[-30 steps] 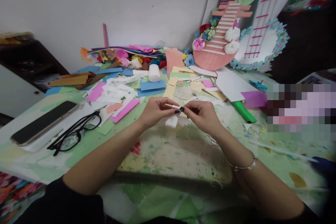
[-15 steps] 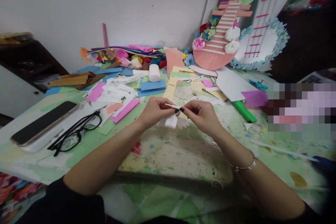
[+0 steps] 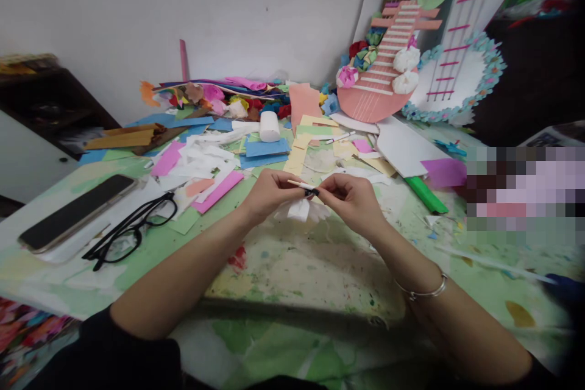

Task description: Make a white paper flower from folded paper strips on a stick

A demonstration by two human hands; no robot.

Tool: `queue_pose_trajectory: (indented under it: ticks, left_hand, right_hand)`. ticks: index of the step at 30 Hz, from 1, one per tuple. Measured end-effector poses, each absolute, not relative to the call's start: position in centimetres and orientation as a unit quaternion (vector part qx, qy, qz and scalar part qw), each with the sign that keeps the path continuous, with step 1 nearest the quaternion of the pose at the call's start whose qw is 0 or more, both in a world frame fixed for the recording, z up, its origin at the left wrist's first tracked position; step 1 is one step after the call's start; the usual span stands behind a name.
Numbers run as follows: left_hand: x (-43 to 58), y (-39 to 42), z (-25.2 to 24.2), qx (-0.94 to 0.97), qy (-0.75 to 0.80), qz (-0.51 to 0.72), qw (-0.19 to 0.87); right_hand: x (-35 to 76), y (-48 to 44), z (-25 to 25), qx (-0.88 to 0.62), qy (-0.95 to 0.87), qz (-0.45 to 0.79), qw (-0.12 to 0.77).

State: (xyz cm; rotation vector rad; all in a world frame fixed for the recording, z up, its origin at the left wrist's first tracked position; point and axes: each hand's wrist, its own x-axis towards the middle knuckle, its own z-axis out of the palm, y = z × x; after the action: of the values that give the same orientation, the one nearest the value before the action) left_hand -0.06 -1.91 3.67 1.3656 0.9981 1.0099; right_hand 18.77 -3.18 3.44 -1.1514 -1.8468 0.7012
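Observation:
My left hand (image 3: 269, 196) and my right hand (image 3: 351, 200) meet over the near part of the table, their fingertips almost touching. Between them they pinch a thin pale stick (image 3: 298, 183), whose right part is wrapped in white. My left fingers close on the stick, and my right thumb and forefinger press together at its right end. A strip of white paper (image 3: 298, 211) hangs below the left fingertips. Beneath the hands lies a piece of white paper with a jagged edge (image 3: 320, 211).
A phone (image 3: 77, 213) and black glasses (image 3: 132, 233) lie on the left. Paper scraps (image 3: 201, 158) and a white roll (image 3: 269, 127) are beyond the hands. Paper instruments (image 3: 377, 97) stand at the back right, a green roll (image 3: 426, 195) nearer. A pixelated patch covers the far right.
My right fingertips have shifted slightly left, nearer the left ones. The white strip below has turned a little, and the view has moved very slightly.

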Motion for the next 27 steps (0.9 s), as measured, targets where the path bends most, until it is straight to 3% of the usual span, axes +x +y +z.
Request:
queue_pose_trajectory:
  ticks: [12,21,27]
  left_hand:
    - [-0.25,-1.60,3.47,0.572,0.388,0.419,0.590]
    - [-0.09,-1.88,3.86,0.604,0.449,0.414,0.513]
    - [-0.20,-1.85,3.86,0.599,0.451,0.413,0.517]
  right_hand:
    - [18.80,-3.24,3.33,-0.456,-0.741,0.269,0.412]
    - [18.92,-2.68,2.95,-0.452,-0.753,0.242,0.413]
    - [19.36,-2.44,3.52,-0.415,-0.782,0.273,0.378]
